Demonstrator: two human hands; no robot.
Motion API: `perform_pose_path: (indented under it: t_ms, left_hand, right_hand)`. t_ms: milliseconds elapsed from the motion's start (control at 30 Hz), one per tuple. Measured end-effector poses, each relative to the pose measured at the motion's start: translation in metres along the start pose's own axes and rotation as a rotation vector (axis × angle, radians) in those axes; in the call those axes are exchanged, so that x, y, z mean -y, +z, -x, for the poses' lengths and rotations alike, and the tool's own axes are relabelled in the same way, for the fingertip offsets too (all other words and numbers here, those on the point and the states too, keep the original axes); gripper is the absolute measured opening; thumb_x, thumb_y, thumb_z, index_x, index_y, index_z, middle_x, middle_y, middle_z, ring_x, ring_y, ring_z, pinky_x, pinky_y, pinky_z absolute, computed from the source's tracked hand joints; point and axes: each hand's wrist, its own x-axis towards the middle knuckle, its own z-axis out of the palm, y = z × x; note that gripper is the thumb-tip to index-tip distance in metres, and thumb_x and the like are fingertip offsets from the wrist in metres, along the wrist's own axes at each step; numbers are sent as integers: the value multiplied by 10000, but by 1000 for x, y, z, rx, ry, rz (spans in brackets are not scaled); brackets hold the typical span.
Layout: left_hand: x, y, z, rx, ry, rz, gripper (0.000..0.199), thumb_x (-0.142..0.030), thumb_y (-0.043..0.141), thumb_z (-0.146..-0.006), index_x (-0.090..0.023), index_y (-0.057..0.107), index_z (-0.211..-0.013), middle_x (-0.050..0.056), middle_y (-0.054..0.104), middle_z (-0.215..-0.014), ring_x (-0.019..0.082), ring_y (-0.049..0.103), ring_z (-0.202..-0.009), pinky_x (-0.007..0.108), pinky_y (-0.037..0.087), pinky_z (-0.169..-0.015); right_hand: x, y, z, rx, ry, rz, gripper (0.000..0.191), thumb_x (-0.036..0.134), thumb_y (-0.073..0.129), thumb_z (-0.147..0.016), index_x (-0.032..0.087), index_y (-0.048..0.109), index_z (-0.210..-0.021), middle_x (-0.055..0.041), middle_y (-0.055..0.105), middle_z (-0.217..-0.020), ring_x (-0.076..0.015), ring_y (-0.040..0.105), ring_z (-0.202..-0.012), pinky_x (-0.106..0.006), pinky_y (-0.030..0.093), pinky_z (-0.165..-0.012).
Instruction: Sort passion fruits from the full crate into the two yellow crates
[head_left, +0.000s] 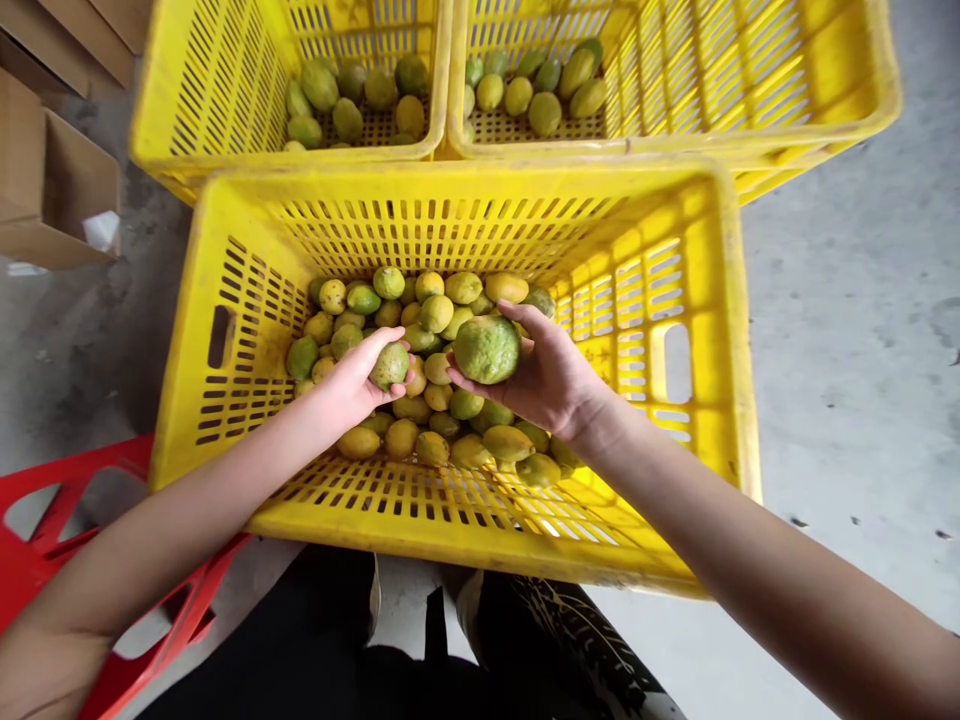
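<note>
My left hand (365, 378) holds a small green fruit (390, 366) with brownish specks, its fingers curled round the underside. To its right, my right hand (551, 375) grips a larger, bumpy green fruit (487, 349) between thumb and fingers. Both hands are over the near yellow crate (450, 540), above a layer of green and yellow fruits (470, 452) spread on its bottom. The two held fruits are apart from each other. Parts of the fruits below are hidden behind my hands.
Beyond the near crate stand a back left yellow crate (289, 160) and a back right yellow crate (667, 143), both with similar fruits. A red plastic stool (67, 495) is at lower left. Cardboard boxes (22, 160) stand at upper left on the grey floor.
</note>
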Motion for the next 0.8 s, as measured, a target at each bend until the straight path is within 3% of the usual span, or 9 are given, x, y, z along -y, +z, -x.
perform_pose_path:
  t_ms: [100, 200, 367, 567, 667, 800]
  left_hand:
    - [1, 2, 2, 35, 42, -67, 160, -212, 594, -944, -147, 557, -803, 78, 631, -686, 136, 587, -489, 164, 336, -355]
    - [1, 4, 2, -16, 48, -132, 185, -211, 560, -964, -154, 537, -790, 67, 614, -656, 139, 578, -458, 165, 319, -352]
    - [0, 4, 0, -63, 25, -110, 171, -207, 549, -972, -132, 604, -829, 47, 621, -658, 157, 644, -534, 216, 497, -463]
    - [1, -1, -2, -20, 56, -74, 150, -224, 687, -865, -130, 625, -767, 50, 622, -656, 137, 605, -530, 185, 405, -395]
    - [1, -2, -2, 31, 95, -61, 150, -213, 671, -864, -130, 616, -752, 62, 638, -674, 132, 611, -555, 177, 403, -403]
    - [0, 0, 0, 41, 27, -41, 140, -198, 629, -912, -109, 651, -806, 85, 671, -744, 143, 643, -611, 214, 514, -498]
  right_hand:
    - [-1, -3, -2, -23, -71, 42, 289, 340, 763, -804, 251, 573, -1002, -27, 666, -916, -210, 668, -837, -371, 644, -694]
    - [0, -5, -3, -41, -108, 70, 283, 313, 771, -794, 253, 574, -987, -21, 664, -908, -207, 674, -851, -370, 647, -730]
    - [4, 4, 2, -82, -50, 12, 215, 305, 670, -855, 251, 568, -1037, -23, 673, -932, -199, 677, -819, -387, 656, -724]
    - [5, 2, 3, -17, 48, 0, 278, 350, 635, -854, 218, 561, -1087, -82, 677, -919, -264, 688, -806, -447, 645, -650]
    - [5, -1, 2, -11, 51, -1, 284, 368, 652, -850, 215, 569, -1073, -71, 667, -898, -238, 672, -793, -363, 619, -604]
    - [6, 8, 7, -44, 44, 11, 211, 397, 578, -903, 211, 577, -1003, -69, 657, -898, -214, 656, -829, -250, 525, -511]
